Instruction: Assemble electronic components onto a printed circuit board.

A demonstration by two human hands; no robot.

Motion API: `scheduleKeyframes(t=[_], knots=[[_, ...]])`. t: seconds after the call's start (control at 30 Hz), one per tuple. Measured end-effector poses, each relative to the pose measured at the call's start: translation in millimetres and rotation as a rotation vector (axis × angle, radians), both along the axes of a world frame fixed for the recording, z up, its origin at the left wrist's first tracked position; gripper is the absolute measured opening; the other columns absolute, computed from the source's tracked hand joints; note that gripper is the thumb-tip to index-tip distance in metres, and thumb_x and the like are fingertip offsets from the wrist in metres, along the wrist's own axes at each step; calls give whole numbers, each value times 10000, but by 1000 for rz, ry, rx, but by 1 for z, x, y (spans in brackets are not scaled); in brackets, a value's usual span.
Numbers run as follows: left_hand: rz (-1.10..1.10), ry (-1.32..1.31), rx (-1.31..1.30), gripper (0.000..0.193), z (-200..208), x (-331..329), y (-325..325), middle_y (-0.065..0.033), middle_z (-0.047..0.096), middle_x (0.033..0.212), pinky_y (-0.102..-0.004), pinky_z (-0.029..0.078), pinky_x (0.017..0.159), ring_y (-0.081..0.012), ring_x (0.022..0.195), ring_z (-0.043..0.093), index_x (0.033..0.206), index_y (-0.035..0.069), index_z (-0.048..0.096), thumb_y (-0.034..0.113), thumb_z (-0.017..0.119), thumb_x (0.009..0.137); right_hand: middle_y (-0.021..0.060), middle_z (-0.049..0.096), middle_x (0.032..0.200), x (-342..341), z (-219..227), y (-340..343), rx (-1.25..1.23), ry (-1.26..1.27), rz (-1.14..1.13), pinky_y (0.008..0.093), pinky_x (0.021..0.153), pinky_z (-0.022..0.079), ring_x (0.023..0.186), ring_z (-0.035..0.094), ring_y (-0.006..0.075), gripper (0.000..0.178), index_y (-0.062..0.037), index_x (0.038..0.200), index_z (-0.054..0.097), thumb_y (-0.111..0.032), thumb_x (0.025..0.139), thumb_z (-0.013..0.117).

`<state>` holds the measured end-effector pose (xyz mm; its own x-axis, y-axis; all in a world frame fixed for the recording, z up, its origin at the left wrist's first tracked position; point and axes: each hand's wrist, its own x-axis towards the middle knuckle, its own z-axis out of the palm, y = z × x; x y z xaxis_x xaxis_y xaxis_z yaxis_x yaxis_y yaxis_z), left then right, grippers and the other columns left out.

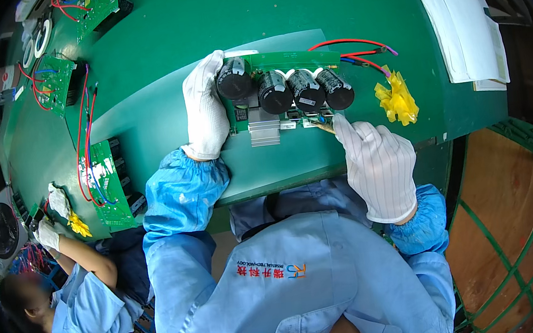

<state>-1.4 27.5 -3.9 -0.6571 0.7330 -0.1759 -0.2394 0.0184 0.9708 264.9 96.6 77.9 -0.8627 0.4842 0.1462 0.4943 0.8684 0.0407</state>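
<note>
Circuit board (297, 58) near yellow wad (397, 101): left fingers (209, 70) grip its edge, right fingers (344, 128) pinch a tool (324, 126).

Left hand (206, 111), white-gloved, extends forward, its fingers (212, 65) curled inward. Right hand (380, 171), likewise gloved, angles forward-left, fingers pinched together. Left forearm (184, 187) and right forearm (421, 225) are blue-sleeved.

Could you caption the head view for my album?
Gloved left hand grips a circuit board with four black cylinders; gloved right hand holds a thin tool at its near edge.
</note>
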Motion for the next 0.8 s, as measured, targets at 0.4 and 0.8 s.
scheduleKeyframes(t=[0.4, 0.8], knots=[[-36, 264, -95, 356, -19, -7, -4, -168, 690, 1154, -347, 489, 992, -257, 1057, 660, 1156, -58, 666, 222, 474, 1047, 0, 564, 841, -5, 0, -2, -30, 37, -60, 340, 518, 442, 633, 557, 174, 403, -123, 1138, 711, -133, 735, 702], [-107, 212, -63, 338, -25, -13, -1, -161, 677, 1163, -360, 512, 984, -254, 1065, 659, 1200, -33, 652, 209, 507, 1014, 8, 583, 868, -12, -3, 0, -80, 143, 39, 342, 525, 446, 639, 567, 175, 389, -93, 1141, 703, -137, 755, 704]])
